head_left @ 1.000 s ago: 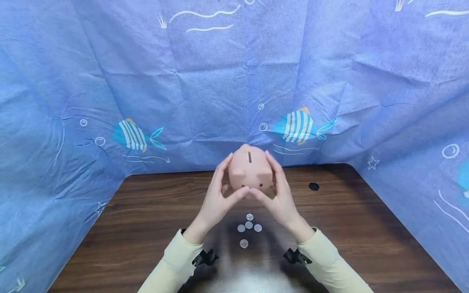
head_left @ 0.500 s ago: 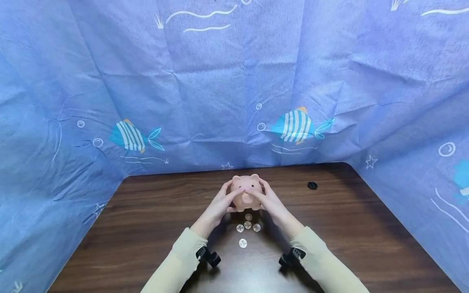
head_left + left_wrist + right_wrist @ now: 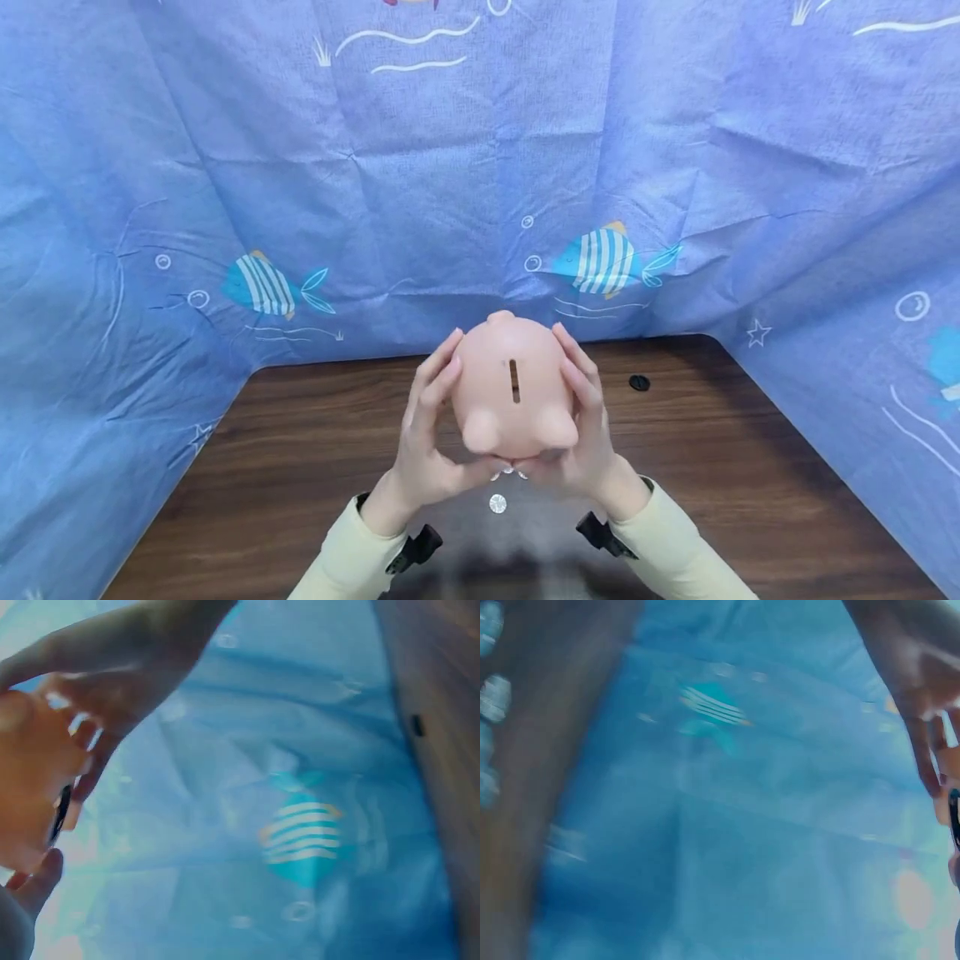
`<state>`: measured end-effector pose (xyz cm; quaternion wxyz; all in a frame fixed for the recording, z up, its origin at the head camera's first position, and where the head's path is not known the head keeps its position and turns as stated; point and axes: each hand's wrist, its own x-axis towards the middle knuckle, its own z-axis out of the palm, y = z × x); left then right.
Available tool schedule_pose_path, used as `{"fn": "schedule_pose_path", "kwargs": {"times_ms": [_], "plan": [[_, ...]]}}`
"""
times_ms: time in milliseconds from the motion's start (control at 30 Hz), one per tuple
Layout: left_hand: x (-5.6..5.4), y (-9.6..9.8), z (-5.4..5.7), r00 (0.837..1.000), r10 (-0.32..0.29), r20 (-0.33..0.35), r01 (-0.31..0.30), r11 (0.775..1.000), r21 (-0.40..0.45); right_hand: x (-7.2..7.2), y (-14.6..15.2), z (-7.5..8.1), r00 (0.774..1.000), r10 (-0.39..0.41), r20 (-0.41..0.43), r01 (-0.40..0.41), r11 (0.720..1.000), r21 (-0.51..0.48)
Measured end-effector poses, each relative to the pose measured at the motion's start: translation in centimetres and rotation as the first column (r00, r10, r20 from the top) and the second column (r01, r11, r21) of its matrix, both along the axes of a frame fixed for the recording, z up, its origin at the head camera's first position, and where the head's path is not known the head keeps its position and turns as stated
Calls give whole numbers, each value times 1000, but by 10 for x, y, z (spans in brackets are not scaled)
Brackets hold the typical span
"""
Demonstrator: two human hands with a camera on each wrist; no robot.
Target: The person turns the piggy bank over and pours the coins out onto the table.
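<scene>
A pink piggy bank (image 3: 513, 342) is held up off the table by both hands, its coin slot turned toward the head camera. My left hand (image 3: 422, 454) grips one side, fingers bent along its flank and thumb beneath. On the other side my right hand (image 3: 600, 454) holds it the same way; the thumbs come close together at the bottom. A dark round spot shows on the piggy bank (image 3: 30, 772) in the left wrist view; whether hole or plug, I cannot tell. One coin (image 3: 498, 503) lies below on the table; other coins are mostly hidden behind the hands.
A small black disc (image 3: 639, 382) lies toward the back right of the brown wooden table (image 3: 720, 483). Blue fabric (image 3: 420, 192) with fish prints surrounds the table at the back and sides. Blurred coins (image 3: 493, 697) show in the right wrist view.
The piggy bank was high with its slot showing, then lower with its face toward the camera. Now it is raised closer to the head, slot in view again, covering most coins. Both hands keep hold.
</scene>
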<state>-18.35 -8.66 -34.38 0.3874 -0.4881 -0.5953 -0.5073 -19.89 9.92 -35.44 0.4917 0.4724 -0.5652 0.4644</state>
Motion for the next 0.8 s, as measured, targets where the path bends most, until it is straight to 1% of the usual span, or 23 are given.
{"fn": "schedule_pose_path", "kwargs": {"times_ms": [33, 67, 100, 133, 167, 200, 233, 267, 300, 333, 367, 400, 467, 500, 533, 567, 600, 633, 667, 700, 733, 767, 800], "plan": [[-4, 2, -6, 997, 18, 74, -19, 1000, 11, -3, -2, -6, 996, -7, 85, 8, 1000, -8], [-10, 3, -12, 981, 25, 195, -29, 999, 20, -7, -4, -12, 976, -17, 218, 20, 1000, -14], [-16, 5, -19, 938, 38, 343, -49, 999, 24, -11, -6, -19, 925, -17, 380, 26, 1000, -17], [-23, 6, -26, 864, 41, 502, -63, 998, 25, -15, -8, -25, 838, -7, 546, 19, 1000, -17], [-30, 6, -34, 756, 33, 654, -67, 997, 27, -20, -10, -32, 709, 16, 705, 3, 1000, -27], [-36, 6, -41, 631, 25, 776, -74, 997, 28, -24, -11, -39, 560, 42, 828, -13, 999, -42], [-43, 5, -48, 509, 8, 861, -73, 997, 34, -29, -12, -44, 416, 68, 907, -28, 998, -62], [-49, 4, -55, 402, -13, 915, -67, 997, 44, -33, -13, -50, 293, 83, 952, -36, 996, -76], [-54, 3, -61, 319, -30, 947, -56, 997, 50, -38, -13, -54, 202, 97, 975, -49, 995, -89], [-59, 1, -66, 259, -51, 965, -40, 997, 63, -42, -13, -58, 139, 104, 985, -58, 994, -97], [-62, 0, -70, 216, -66, 974, -25, 997, 74, -45, -13, -61, 96, 107, 990, -62, 993, -102], [-65, 0, -72, 198, -73, 977, -14, 997, 78, -47, -12, -63, 80, 105, 991, -65, 993, -100], [-68, 0, -72, 194, -80, 978, 2, 997, 81, -50, -10, -63, 73, 102, 992, -69, 993, -97], [-67, 0, -70, 203, -76, 976, 4, 997, 77, -51, -10, -61, 80, 103, 991, -72, 993, -98], [-66, 0, -67, 218, -71, 973, 3, 997, 72, -50, -9, -57, 94, 106, 990, -76, 992, -99], [-64, 0, -62, 240, -68, 968, 0, 998, 70, -47, -10, -52, 122, 99, 988, -79, 993, -90], [-59, -1, -56, 286, -47, 957, -11, 999, 52, -42, -9, -46, 168, 74, 983, -74, 995, -62], [-53, -1, -49, 347, -20, 938, -23, 999, 30, -36, -9, -39, 229, 60, 972, -74, 996, -44], [-45, -2, -40, 421, -7, 907, -27, 999, 20, -28, -9, -30, 311, 47, 949, -70, 997, -27], [-35, -2, -30, 518, 1, 856, -20, 1000, 11, -18, -7, -22, 423, 21, 906, -58, 998, 4], [-25, -3, -21, 636, 9, 772, -12, 1000, -1, -8, -6, -13, 558, 14, 829, -50, 999, 17], [-16, -5, -11, 767, 23, 641, -9, 1000, -24, 1, -4, -4, 710, -2, 704, -32, 999, 35], [-8, -6, -2, 884, 38, 466, -17, 999, -48, 8, -3, 4, 843, 2, 539, -25, 999, 35]]}}
